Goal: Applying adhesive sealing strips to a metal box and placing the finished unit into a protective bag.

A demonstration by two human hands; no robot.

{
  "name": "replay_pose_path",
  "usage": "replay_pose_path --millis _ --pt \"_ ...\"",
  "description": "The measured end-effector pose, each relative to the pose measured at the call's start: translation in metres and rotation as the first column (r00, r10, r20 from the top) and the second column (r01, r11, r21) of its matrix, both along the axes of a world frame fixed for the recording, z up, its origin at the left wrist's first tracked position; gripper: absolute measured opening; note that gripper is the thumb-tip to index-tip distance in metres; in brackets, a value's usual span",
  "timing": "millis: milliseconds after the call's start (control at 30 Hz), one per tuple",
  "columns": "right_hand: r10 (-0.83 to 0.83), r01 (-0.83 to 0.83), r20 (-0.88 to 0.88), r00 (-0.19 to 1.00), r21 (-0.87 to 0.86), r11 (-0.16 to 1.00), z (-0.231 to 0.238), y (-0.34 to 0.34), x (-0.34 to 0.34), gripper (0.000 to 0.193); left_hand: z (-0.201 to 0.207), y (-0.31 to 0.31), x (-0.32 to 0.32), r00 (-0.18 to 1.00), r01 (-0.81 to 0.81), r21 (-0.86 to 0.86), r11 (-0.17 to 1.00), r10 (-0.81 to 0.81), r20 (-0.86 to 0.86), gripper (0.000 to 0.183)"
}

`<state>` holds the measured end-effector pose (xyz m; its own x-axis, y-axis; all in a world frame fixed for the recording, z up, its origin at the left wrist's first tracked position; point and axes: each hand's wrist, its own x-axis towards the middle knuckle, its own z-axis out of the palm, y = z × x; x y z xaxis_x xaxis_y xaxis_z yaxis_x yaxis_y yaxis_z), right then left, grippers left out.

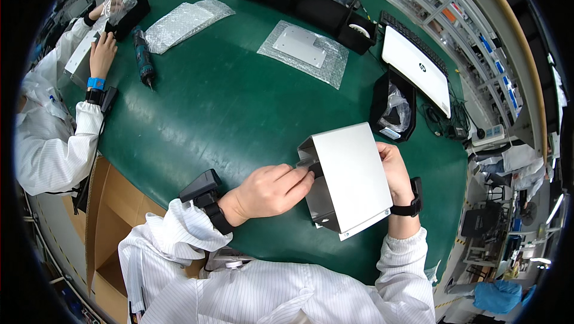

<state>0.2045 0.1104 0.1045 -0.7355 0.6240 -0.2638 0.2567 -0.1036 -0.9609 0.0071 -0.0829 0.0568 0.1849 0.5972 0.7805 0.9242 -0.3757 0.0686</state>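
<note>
A light grey sheet-metal housing (353, 180), open on its left side, is tilted above the green table in front of me. My right hand (396, 171) grips its right side, the fingers partly hidden behind the metal. At the open left side, my left hand (269, 189) pinches with thumb and fingers together. Something small, dark and partly see-through shows at those fingertips, too small to name. Inside the housing, dark shadowed walls show. Small screws sit along its lower edge.
A flat grey metal plate (300, 45) lies on bubble wrap (338, 73) beyond me. Black bins (326, 6) line the far edge; another bin (391, 106) stands near a white laptop (415, 64). At left lie a power screwdriver (143, 58) and bubble wrap; a co-worker's hands (103, 55) handle a metal box.
</note>
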Motion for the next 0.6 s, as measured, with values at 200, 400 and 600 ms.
replay_pose_path --millis 200,400,600 --pt "-0.026 0.028 -0.03 0.999 0.07 0.997 -0.007 0.006 -0.008 0.02 -0.004 0.006 0.005 0.966 -0.122 -0.063 0.991 0.133 0.223 0.022" --pt "-0.042 0.049 -0.042 0.998 0.176 0.983 -0.017 0.002 -0.018 0.013 -0.01 0.007 0.001 0.938 -0.218 -0.083 0.973 0.232 0.258 0.025" --pt "-0.128 0.134 -0.042 0.991 0.196 0.971 -0.024 -0.008 -0.016 0.006 -0.016 0.006 0.002 0.93 -0.217 -0.143 0.966 0.249 0.27 0.022"
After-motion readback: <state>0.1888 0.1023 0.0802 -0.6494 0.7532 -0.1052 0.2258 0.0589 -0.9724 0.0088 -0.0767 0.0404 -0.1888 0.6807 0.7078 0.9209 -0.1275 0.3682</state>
